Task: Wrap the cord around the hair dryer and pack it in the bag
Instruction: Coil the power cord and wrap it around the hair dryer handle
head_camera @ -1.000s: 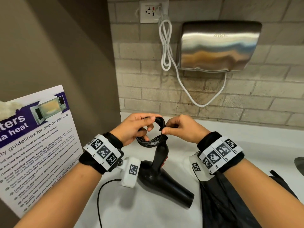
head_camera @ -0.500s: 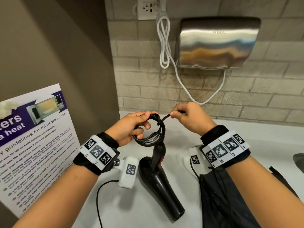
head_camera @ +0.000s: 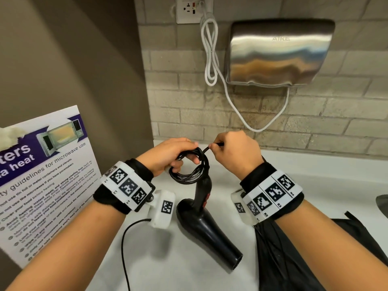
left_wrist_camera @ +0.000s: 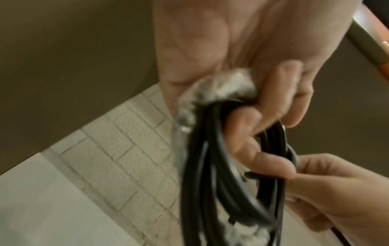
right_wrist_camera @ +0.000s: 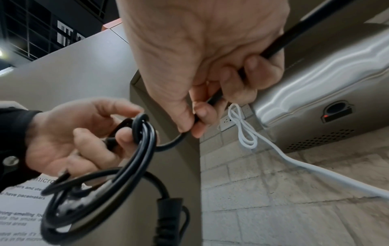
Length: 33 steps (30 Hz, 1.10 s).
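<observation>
The black hair dryer hangs handle-up over the white counter, with its nozzle low and pointing to the lower right. Its black cord is gathered in a coil above the handle. My left hand grips the top of that coil, fingers curled through the loops. Just to the right, my right hand pinches a short free stretch of cord leading out of the coil. The black bag lies on the counter under my right forearm.
A steel hand dryer is mounted on the brick wall, with its white cord looped from an outlet. A microwave poster leans at the left. A thin black cable trails from my left wrist.
My right hand has drawn a stretch of cord out of the coil, up and to the right. The left hand kept its hold, and the dryer's nozzle swung slightly.
</observation>
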{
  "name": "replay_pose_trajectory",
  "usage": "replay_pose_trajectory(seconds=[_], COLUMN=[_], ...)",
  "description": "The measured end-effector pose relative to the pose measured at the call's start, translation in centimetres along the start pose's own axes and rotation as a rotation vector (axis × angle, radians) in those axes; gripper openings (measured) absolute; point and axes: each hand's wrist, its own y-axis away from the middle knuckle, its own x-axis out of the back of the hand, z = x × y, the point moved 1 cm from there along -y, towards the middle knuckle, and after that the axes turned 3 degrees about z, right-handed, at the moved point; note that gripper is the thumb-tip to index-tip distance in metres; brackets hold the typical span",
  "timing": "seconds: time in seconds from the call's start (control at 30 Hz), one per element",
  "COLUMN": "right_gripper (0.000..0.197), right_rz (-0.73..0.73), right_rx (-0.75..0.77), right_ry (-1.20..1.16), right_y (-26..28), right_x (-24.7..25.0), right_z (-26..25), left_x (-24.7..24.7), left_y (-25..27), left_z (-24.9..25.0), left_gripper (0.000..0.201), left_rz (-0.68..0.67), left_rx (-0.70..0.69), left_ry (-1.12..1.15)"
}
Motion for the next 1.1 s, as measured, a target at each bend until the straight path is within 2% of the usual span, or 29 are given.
replay_pose_trajectory(seconds=[0.1,0.3,0.43,0.67,0.77,0.8,0.9,1.03,1.1], right_gripper=[0.025,0.026,0.026,0.024,0.023,0.022,0.02,0.021,0.02], right_rz=[0.019,0.049,0.075,0.097,0.099,0.103,0.137,0.198,0.172], right_rx=[-0.006,0.062,0.029,0.022,0.016,0.016,0.029,0.071,0.121], right_ry=[-0.022,-0.068,-0.135,-0.142,-0.175,-0.203,-0.253,-0.322,-0.395], right_y=[0.2,0.6,1.0,0.8,0.8,0.8,1.0,1.5,1.5], right_x=[-0.1,0.4,1.0,1.3,1.4,1.5,1.6,1.4,1.3], right_z=[-0.2,-1.1,-0.7,-0.6,-0.9,-1.0,-1.5,-1.8,-1.5], left_x=[-0.4,-1.5,-0.7,-1.1,-1.3,-1.4,-1.4,-0.8,-0.5], left_y=[0.1,-0.1,-0.1,0.4,0.6,0.6,0.6,0.4,0.3], left_z=[0.0,0.5,0.7,0.0,0.0,0.0,-0.2,-0.5,-0.5], left_gripper=[0.033,0.024,0.028,0.029,0.047,0.046,0.022,0.018,0.016], left_rz=[0.061,0.107,0.113,0.015,0.01,0.014,0.028,0.121,0.171], left_rx=[-0.045,-0.041,-0.053,-0.068,-0.095,-0.098,-0.096,-0.115,-0.126], left_ry=[-0.173,-0.27,-0.158,-0.024,-0.015,-0.009,0.035,0.08,0.08])
